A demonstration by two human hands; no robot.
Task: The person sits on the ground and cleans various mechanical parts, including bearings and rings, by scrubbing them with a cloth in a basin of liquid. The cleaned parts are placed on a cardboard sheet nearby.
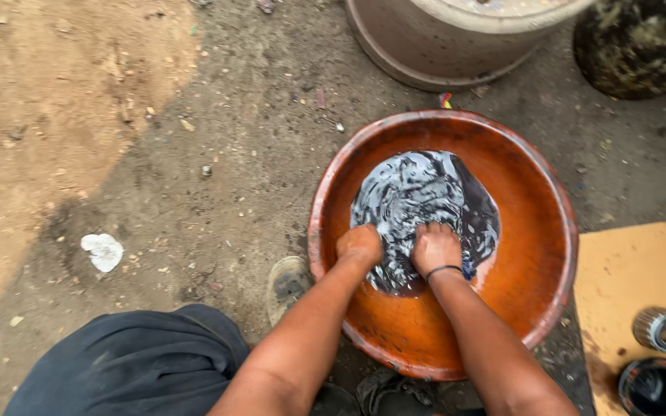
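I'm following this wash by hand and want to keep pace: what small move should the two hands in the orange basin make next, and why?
Probably draw both fists back toward the body, dragging the dark wet cloth through the soapy water. The left hand and right hand are clenched side by side on its near edge, and most of the cloth lies spread beyond them in the round orange basin.

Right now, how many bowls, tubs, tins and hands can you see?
Orange basin with dark soapy water: 1
Big pale tub: 1
Small round tins, a dark one and a metal one: 2
Hands in the water, left hand and right hand: 2
Total: 6
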